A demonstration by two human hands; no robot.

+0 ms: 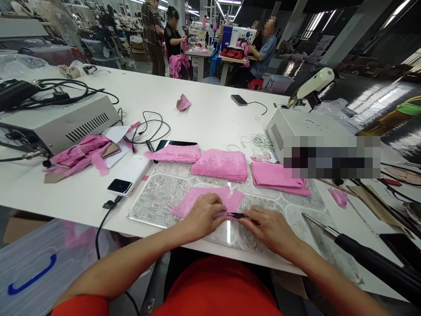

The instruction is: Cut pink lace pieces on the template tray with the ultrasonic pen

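Note:
My left hand (204, 214) pinches the near edge of a pink lace piece (226, 195) lying on a clear patterned mat (151, 197). In my right hand (268, 227) is a small pair of dark snips (237, 215), its blades pointing left and meeting the edge by my left fingertips. Whether the blades are closed is too small to tell. Just beyond lie a stack of pink lace pieces (220, 165), another lace stack (176, 153) to its left and folded plain pink fabric (276, 176) to its right.
Grey metal boxes stand left (66, 118) and right (305, 127). A black-handled tool with a metal tip (355, 250) lies right of my forearm. A white power bank (131, 175), cables and a bundle of pink straps (82, 153) are on the left. People work at sewing machines beyond.

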